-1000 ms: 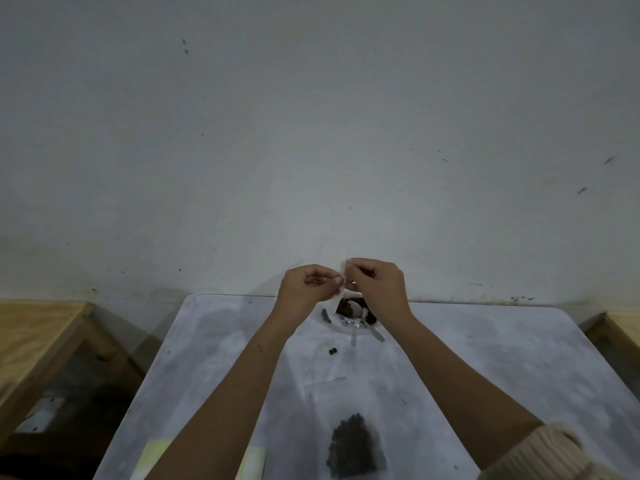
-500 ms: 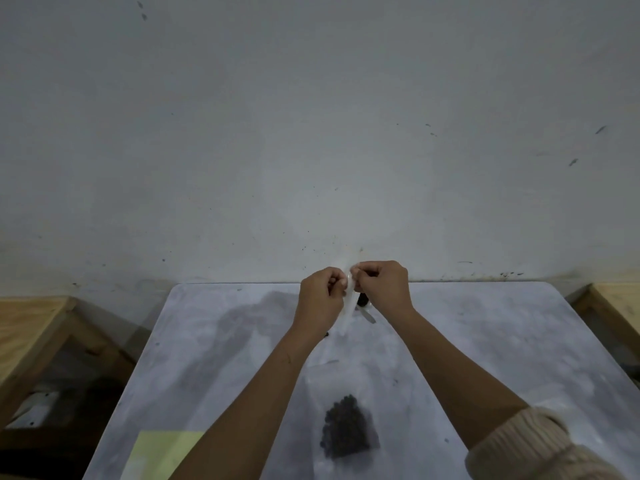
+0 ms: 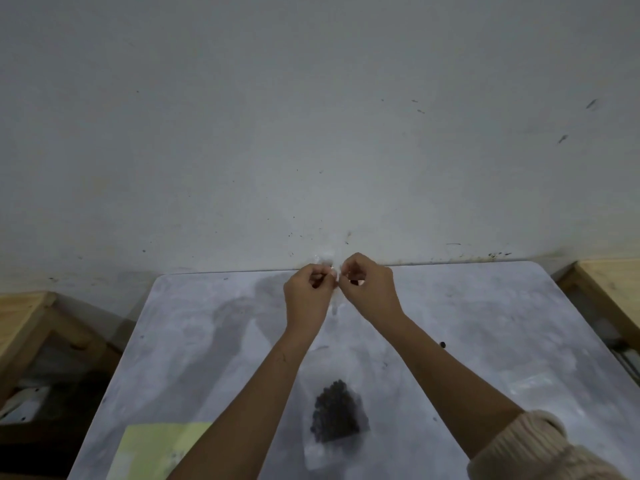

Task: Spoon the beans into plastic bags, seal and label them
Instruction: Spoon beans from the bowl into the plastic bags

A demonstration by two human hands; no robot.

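Grey bench [image 3: 485,323], marked wall [image 3: 311,116] behind. With curled fingers the left hand [image 3: 308,293] and right hand [image 3: 371,289] pinch one clear plastic bag [image 3: 323,261]; bagged beans [image 3: 336,417] lie nearer.

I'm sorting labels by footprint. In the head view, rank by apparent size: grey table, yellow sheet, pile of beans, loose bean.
Largest first:
grey table
yellow sheet, though the frame edge and arm cut it off
pile of beans
loose bean, smallest
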